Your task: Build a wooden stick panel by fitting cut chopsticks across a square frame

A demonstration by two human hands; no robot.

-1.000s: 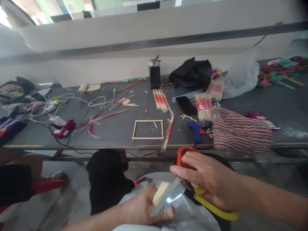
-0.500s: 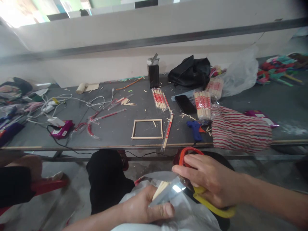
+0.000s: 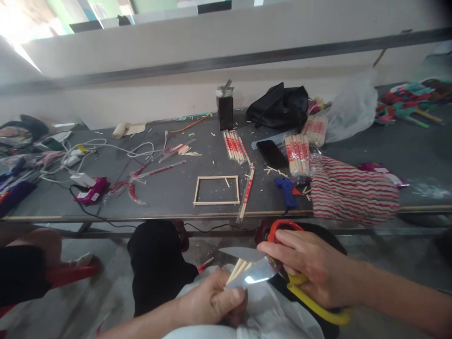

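Observation:
Several light wooden sticks (image 3: 240, 269) are pinched in my left hand (image 3: 215, 299), low in the view over a pale plastic sheet on the lap. My right hand (image 3: 310, 268) holds large scissors (image 3: 252, 275) with one red and one yellow handle. Their blades stand apart, with the stick ends between them. On the table's front part lies a stick rectangle (image 3: 216, 190), with a red-labelled wrapped stick pair (image 3: 247, 193) at its right. Farther right is a blue glue gun (image 3: 286, 190).
The dark table (image 3: 169, 188) bears a phone (image 3: 271, 153), wrapped stick packs (image 3: 297, 154), a striped cloth (image 3: 353, 190), a black bag (image 3: 278, 107), a dark container (image 3: 225, 112) and white cables (image 3: 106, 143). At the left, another person's leg (image 3: 38, 245) shows below the table.
The scissors' blades have opened wider around the sticks, and my right hand has shifted slightly right and down. My left thumb has drawn in a little. The things on the table look unmoved.

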